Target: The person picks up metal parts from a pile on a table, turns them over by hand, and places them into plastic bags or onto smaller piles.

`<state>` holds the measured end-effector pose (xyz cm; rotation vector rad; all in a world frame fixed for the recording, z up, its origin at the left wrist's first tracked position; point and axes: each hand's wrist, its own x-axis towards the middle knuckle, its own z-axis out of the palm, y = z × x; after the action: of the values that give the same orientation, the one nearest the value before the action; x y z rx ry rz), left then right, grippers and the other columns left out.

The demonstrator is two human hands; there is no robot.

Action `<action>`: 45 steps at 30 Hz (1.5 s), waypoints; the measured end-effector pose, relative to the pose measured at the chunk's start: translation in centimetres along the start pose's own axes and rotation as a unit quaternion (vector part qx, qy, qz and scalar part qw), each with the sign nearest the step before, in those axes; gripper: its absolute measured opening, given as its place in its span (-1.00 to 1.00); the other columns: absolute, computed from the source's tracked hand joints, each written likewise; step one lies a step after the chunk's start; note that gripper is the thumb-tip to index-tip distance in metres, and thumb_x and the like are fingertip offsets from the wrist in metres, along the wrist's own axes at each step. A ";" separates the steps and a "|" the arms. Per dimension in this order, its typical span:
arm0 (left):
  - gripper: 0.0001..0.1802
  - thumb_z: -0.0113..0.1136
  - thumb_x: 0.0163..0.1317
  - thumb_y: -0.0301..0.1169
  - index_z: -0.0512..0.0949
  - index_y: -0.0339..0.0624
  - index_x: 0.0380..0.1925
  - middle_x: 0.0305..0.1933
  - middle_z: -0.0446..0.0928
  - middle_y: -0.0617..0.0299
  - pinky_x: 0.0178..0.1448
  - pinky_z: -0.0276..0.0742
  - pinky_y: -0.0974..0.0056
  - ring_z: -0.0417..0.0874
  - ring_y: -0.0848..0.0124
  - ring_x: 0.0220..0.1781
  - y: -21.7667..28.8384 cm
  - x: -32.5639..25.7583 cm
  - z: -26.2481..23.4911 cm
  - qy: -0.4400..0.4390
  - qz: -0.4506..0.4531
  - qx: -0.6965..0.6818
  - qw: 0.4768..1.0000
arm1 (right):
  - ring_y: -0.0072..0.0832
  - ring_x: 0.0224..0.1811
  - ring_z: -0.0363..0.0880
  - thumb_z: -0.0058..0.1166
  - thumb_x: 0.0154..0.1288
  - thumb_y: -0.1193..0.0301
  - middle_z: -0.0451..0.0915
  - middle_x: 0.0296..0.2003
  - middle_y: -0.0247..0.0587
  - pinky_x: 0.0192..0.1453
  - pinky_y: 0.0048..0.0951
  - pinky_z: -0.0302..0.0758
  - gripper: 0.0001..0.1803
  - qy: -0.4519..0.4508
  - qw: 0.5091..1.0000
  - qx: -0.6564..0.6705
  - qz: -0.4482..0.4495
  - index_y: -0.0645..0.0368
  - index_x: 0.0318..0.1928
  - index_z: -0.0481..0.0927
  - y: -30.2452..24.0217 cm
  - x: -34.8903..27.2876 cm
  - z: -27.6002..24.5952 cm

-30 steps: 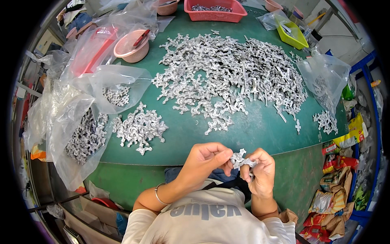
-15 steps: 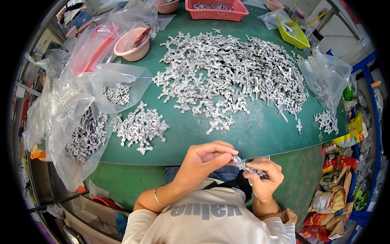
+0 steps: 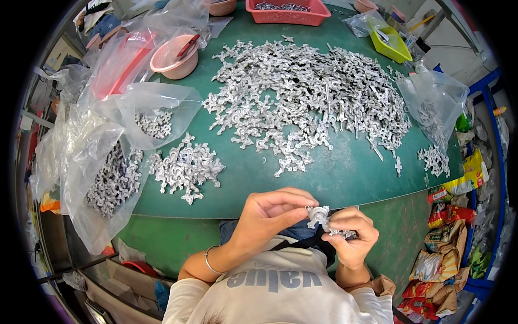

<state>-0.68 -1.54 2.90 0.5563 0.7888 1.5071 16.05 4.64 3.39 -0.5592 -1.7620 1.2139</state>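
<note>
Over the table's front edge my left hand (image 3: 278,210) pinches one silvery metal casting (image 3: 319,215), which has a round middle and small knobbed arms. Close beside it my right hand (image 3: 353,235) is curled round several more such castings (image 3: 345,234), partly hidden by the fingers; its thumb and forefinger sit against the pinched piece. A big heap of these metal castings (image 3: 302,89) spreads over the green table (image 3: 243,186). To the left lies a smaller pile of castings (image 3: 187,166).
Clear plastic bags (image 3: 89,167) with metal pieces lie at the left, another bag (image 3: 434,102) at the right. Behind stand a pink bowl (image 3: 175,63) holding a red-handled tool, a red tray (image 3: 288,17) and a yellow-green basket (image 3: 391,48). Colourful packets (image 3: 431,259) fill a rack at the right.
The casting between my hands has turned and now shows its round face. My hands have barely moved; the heap and piles look unchanged.
</note>
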 end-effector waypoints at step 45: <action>-0.72 0.17 -0.03 -0.74 0.49 -0.46 -0.23 -0.17 0.50 0.01 -0.08 0.53 0.38 0.54 0.42 -0.14 2.8 1.7 2.5 -0.117 -0.103 0.100 0.983 | -0.63 -0.54 0.32 0.23 0.00 0.14 0.46 -0.53 -0.26 -0.47 -0.62 0.22 -0.51 0.083 0.994 -0.005 0.066 0.34 -0.26 0.54 -0.2 0.1 -0.9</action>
<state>-0.79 0.58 6.43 0.7621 0.7929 1.1550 16.79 5.05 3.69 -0.7710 -1.6118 1.2118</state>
